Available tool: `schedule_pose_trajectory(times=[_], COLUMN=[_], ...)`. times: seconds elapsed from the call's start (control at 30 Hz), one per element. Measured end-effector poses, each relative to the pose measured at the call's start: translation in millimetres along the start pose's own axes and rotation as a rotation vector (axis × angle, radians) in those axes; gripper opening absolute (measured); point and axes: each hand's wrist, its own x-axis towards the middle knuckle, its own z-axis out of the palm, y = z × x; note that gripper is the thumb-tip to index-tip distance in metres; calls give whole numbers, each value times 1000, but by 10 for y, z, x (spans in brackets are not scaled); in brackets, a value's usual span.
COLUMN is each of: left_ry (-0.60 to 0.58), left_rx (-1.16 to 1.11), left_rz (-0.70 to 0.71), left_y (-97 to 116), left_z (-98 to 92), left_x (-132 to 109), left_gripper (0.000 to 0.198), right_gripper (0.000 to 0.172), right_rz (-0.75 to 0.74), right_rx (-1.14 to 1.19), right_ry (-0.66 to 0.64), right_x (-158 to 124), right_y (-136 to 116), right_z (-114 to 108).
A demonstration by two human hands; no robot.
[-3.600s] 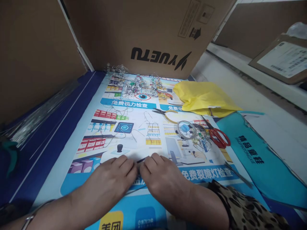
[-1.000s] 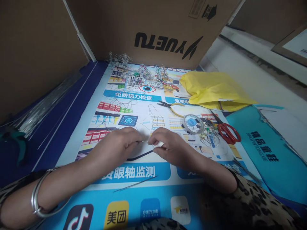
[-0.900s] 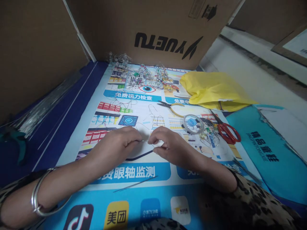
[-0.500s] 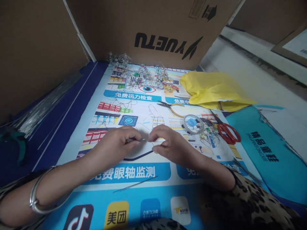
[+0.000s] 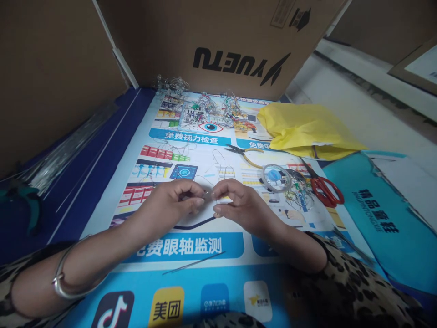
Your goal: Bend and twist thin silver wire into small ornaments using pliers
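Both hands meet above the middle of the printed sheet. My left hand [image 5: 184,200] is closed in a pinch, thumb against forefinger, on a thin wire [image 5: 207,195] whose shiny end shows between the fingertips. My right hand [image 5: 241,205] has its fingers curled and the thumb below, gripping the same fine wire from the other side. A thin strand also shows between the right thumb and forefinger. The fingers cover most of the piece, so its full shape is hidden. Yellow-handled pliers [image 5: 251,157] and a roll of clear tape [image 5: 276,177] lie just beyond my right hand.
Red-handled scissors [image 5: 326,189] and a yellow bag [image 5: 307,130] lie right, beside a turquoise box flap [image 5: 365,218]. Tangled beaded wires [image 5: 211,109] lie at the back before a cardboard box [image 5: 221,27]. Straight wires [image 5: 64,155] and teal-handled pliers [image 5: 30,205] are left.
My left forearm has shifted slightly right, and the left fingertips have come closer to the right ones. The left thumb is now more visible. My right hand stays nearly in place.
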Motion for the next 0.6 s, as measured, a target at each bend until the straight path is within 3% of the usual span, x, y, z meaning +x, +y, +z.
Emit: schedule_pose_trajectory(times=[0.37,0.6], left_ry=[22,51], left_rx=[-175,-194], left_rz=[-31,-42], left_y=[-20,-22], left_z=[66,100], left_x=[-19,-28], left_gripper=[12,11], right_gripper=[20,21], right_rz=[75,65], right_rx=[388,495], right_ry=[31,49], right_x=[-17,-29], right_y=[5,17], right_z=[139,182])
